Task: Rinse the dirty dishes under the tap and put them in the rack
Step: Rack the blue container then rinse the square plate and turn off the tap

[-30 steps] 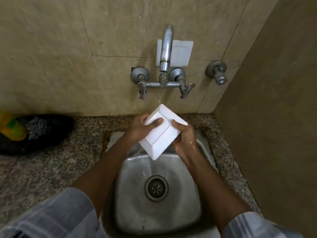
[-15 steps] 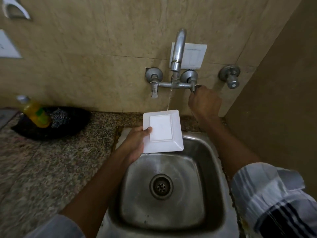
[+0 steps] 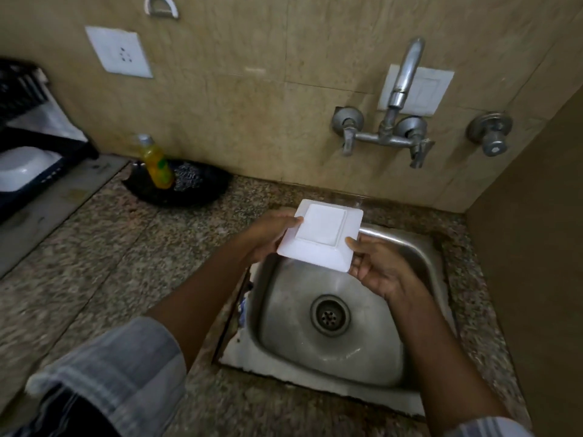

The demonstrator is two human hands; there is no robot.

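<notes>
Plate (image 3: 321,235) gripped over the sink (image 3: 410,247)
Held at opposite rims by left hand (image 3: 271,236) and right hand (image 3: 375,269); likely wet, slippery, breakable.

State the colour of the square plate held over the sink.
The square plate is plain white, with no pattern; the head view shows it clearly.

Left hand (image 3: 268,234) and right hand (image 3: 375,269) — forearms extended, thumbs on top, grip closed.
</notes>
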